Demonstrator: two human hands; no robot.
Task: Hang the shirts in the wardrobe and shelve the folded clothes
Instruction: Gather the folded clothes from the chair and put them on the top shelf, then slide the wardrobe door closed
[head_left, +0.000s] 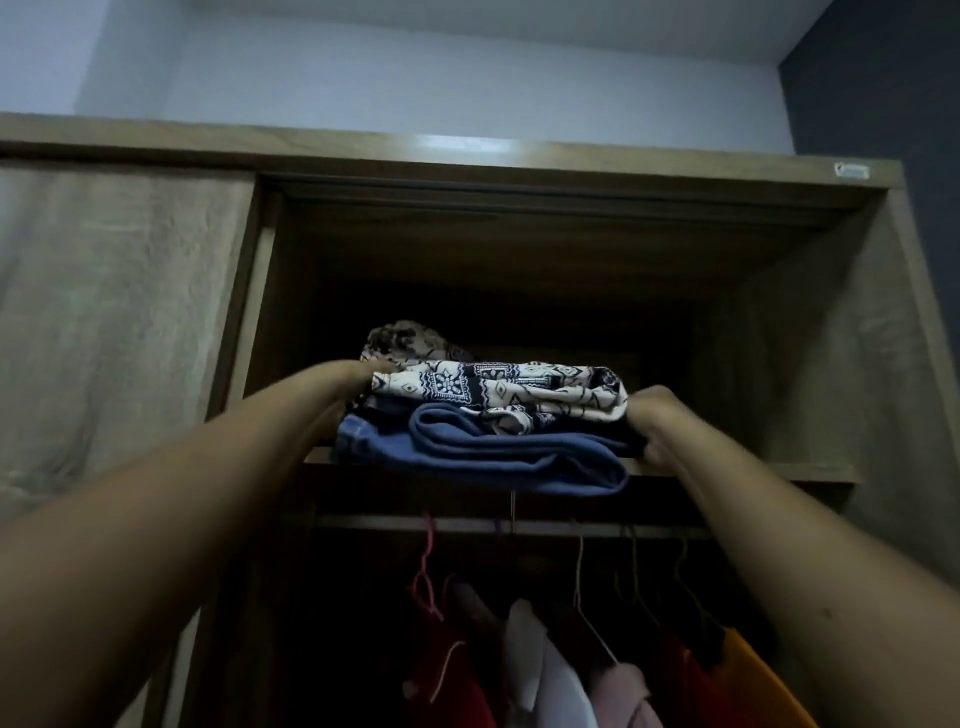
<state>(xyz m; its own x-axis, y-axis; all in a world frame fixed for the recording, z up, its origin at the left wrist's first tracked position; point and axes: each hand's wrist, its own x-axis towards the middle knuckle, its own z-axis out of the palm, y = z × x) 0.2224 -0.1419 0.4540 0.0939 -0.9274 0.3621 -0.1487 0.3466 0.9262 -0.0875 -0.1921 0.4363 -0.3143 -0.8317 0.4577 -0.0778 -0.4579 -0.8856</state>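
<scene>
A stack of folded clothes rests on the front edge of the wardrobe's top shelf (810, 472). Its lowest piece is a blue folded garment (498, 457) that overhangs the shelf edge. On top lies a black-and-white patterned cloth (498, 392), with a brown patterned piece (410, 340) behind it. My left hand (353, 384) grips the stack's left side, fingers hidden in the cloth. My right hand (654, 421) grips the right side. Shirts on hangers (550, 670) hang from the rail (467, 524) below.
The wardrobe's sliding door (114, 322) covers the left half. The right side wall (831, 364) bounds the shelf opening. Behind the stack the shelf is dark. Among the hanging clothes are red, white, pink and orange garments (753, 675).
</scene>
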